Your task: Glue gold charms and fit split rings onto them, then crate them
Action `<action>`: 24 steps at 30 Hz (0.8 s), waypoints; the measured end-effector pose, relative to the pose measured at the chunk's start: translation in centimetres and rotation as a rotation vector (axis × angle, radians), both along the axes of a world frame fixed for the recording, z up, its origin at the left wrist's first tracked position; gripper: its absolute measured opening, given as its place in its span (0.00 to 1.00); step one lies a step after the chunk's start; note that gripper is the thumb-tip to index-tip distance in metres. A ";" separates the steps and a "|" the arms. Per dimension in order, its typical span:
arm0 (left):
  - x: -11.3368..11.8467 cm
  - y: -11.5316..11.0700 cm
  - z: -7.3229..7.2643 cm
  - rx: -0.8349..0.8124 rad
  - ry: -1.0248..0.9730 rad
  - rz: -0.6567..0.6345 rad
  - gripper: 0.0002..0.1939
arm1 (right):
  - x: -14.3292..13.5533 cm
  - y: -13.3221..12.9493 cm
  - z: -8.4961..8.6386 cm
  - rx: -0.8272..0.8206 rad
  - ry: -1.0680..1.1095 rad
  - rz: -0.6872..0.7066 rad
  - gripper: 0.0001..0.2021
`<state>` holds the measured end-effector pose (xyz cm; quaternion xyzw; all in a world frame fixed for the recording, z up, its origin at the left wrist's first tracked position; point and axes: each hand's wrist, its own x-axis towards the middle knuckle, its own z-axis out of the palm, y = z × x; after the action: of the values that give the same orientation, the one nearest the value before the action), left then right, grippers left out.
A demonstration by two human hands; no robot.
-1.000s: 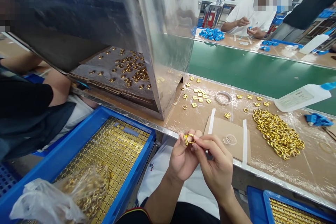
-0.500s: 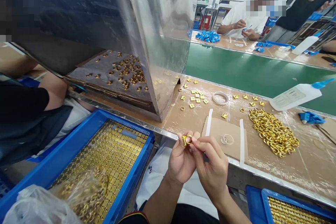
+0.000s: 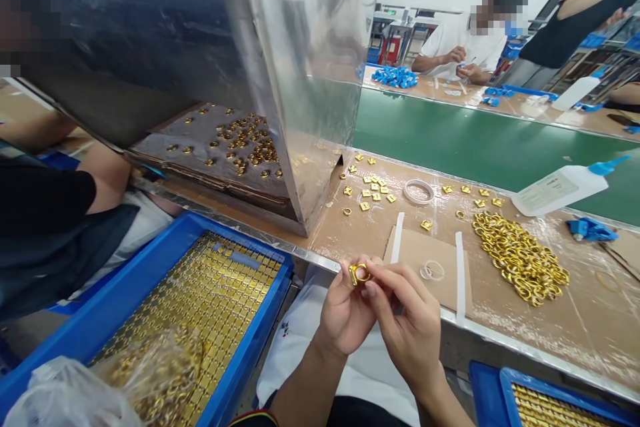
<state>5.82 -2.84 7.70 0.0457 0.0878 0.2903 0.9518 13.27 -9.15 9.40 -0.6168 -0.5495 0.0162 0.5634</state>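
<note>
A gold ring (image 3: 359, 273) with a flat square face is held up between my two hands, just past the table's front edge. My left hand (image 3: 345, 313) pinches it at its flat face with thumb and fingers. The fingertips of my right hand (image 3: 407, 310) close on the band's right side. Beyond the hands, a cardboard sheet (image 3: 406, 260) is fixed to the table with white tape strips, and clear thin loops (image 3: 432, 271) lie on it. A heap of gold rings (image 3: 520, 257) lies to the right, with loose square gold pieces (image 3: 373, 187) behind.
A metal hood (image 3: 310, 100) stands at left over many small gold rings. Blue trays (image 3: 245, 347) sit low on both sides, the left one bearing a plastic bag (image 3: 75, 393). A white bottle (image 3: 560, 190) and tape roll (image 3: 419, 191) rest on the table. Other people sit nearby.
The view has tilted slightly. My hands stay together on the ring; the right hand's fingers have shifted a little on the band.
</note>
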 end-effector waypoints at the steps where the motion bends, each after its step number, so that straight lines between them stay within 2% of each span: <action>1: 0.0 0.0 0.0 -0.005 -0.002 -0.004 0.21 | 0.0 0.0 0.0 -0.001 -0.003 0.002 0.13; 11: 0.0 -0.2 -0.3 0.004 0.024 -0.008 0.24 | 0.0 -0.2 0.0 0.013 -0.002 0.010 0.14; 19: 0.0 -0.1 0.0 0.075 -0.018 0.005 0.25 | 0.5 -0.3 -0.2 -0.001 0.112 0.021 0.07; 24: -0.2 -0.3 0.0 0.112 -0.029 0.008 0.26 | 0.0 -0.5 0.1 0.033 0.114 0.034 0.07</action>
<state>5.65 -3.11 7.71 0.0942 0.0578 0.2992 0.9478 13.29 -9.63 9.46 -0.5960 -0.5272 0.0517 0.6035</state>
